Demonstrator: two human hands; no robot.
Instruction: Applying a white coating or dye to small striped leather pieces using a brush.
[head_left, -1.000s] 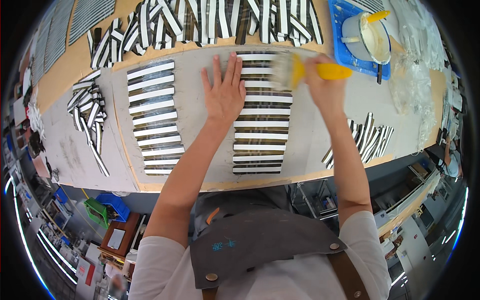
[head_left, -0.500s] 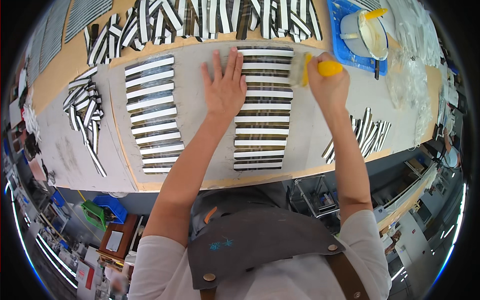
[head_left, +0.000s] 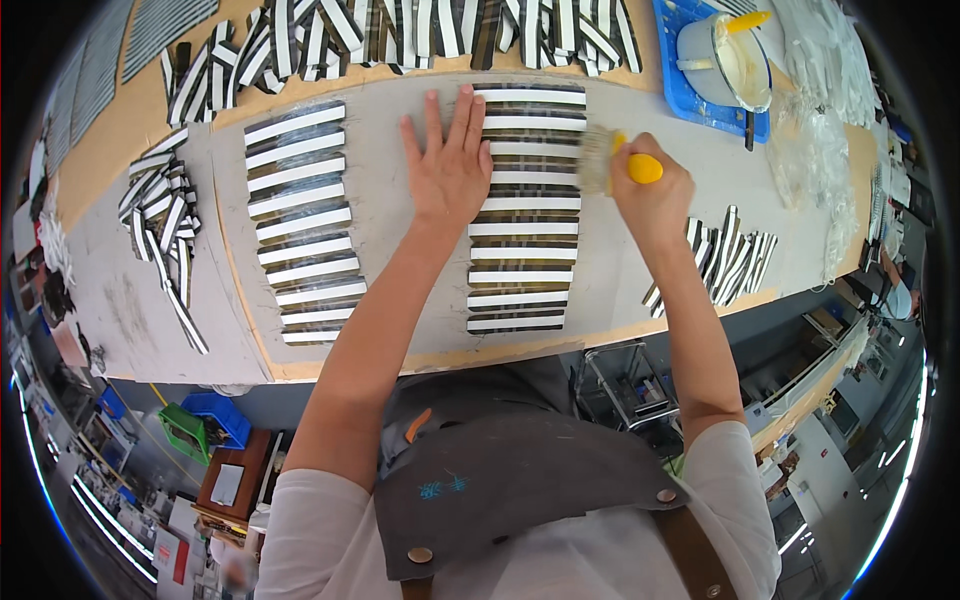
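A grey apron (head_left: 530,480) fills the bottom centre. At mid-frame, the left hand (head_left: 447,180) lies flat, fingers slightly spread, gripping nothing, over the left edge of a column of striped strips (head_left: 524,205), seemingly to steady them. To its right, the right hand (head_left: 655,195) curls tightly around a yellow-handled brush (head_left: 597,162), bristles by the strips' right edge, contact unclear. Upper right, a white pot (head_left: 715,65) sits in a blue tray (head_left: 686,108), probably for easy reach.
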